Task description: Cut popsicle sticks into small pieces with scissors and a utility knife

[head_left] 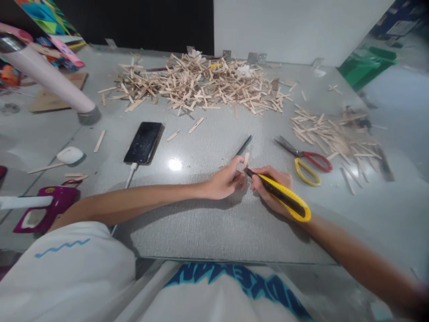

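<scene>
My left hand point(229, 179) pinches a short wooden stick point(246, 159), whose pale end sticks up past the fingers. Close on its right, my right hand point(273, 185) is closed round a yellow and black utility knife point(284, 197). The knife's front end points at the stick; whether the blade touches it I cannot tell. A dark, slim pointed tool point(244, 145) lies on the table just beyond my left hand. To the right of it rest scissors point(303, 161) with one red and one yellow handle loop.
A large heap of wooden sticks point(201, 85) spreads along the back, with a smaller pile point(331, 132) at right. A phone point(145, 142) on a cable, a white mouse point(70, 155), a magenta device point(47, 205) and a pink cylinder point(50, 74) occupy the left.
</scene>
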A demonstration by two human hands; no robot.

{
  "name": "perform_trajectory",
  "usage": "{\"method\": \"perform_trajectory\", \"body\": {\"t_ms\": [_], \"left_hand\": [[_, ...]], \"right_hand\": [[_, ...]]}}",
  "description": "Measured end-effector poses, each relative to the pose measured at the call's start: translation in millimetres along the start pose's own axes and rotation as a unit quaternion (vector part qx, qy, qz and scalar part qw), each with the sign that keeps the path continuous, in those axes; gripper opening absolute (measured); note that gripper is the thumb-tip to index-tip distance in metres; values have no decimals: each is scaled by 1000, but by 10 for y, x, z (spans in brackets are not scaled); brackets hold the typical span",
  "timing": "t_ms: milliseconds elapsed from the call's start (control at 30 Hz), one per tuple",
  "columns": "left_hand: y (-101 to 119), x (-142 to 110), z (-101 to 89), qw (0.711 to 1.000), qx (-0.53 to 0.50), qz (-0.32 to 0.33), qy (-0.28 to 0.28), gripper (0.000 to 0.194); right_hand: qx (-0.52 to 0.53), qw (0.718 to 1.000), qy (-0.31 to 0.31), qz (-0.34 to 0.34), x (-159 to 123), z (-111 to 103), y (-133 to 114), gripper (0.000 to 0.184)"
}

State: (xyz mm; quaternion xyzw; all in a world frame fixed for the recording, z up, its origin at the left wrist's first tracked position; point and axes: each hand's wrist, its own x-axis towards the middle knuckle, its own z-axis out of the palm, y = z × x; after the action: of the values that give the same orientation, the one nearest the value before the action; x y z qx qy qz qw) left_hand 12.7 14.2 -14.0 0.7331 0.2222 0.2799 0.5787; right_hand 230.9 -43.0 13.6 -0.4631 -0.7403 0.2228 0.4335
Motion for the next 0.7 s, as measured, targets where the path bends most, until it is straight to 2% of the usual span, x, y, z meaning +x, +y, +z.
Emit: {"method": "perform_trajectory", "body": {"t_ms": [133, 233, 300, 400, 567, 700], "left_hand": [[15, 1, -12, 1000, 1, 1, -3, 21], [19, 2, -21, 1000, 3, 1, -9, 22], [20, 5, -23, 1000, 4, 0, -9, 22], [32, 14, -23, 1000, 4, -2, -8, 20], [56, 33, -27, 999, -26, -23, -6, 21], [59, 38, -31, 999, -39, -19, -6, 23]], "right_hand": [[-2, 999, -5, -54, 11, -9, 14, 5], [-24, 992, -16, -122, 24, -11, 20, 9], [-34, 989, -26, -142, 25, -10, 23, 12], [-33, 993, -1, -110, 19, -4, 29, 8], [14, 1000, 25, -5, 26, -3, 28, 8], [15, 1000, 24, 4, 44, -15, 23, 10]]}}
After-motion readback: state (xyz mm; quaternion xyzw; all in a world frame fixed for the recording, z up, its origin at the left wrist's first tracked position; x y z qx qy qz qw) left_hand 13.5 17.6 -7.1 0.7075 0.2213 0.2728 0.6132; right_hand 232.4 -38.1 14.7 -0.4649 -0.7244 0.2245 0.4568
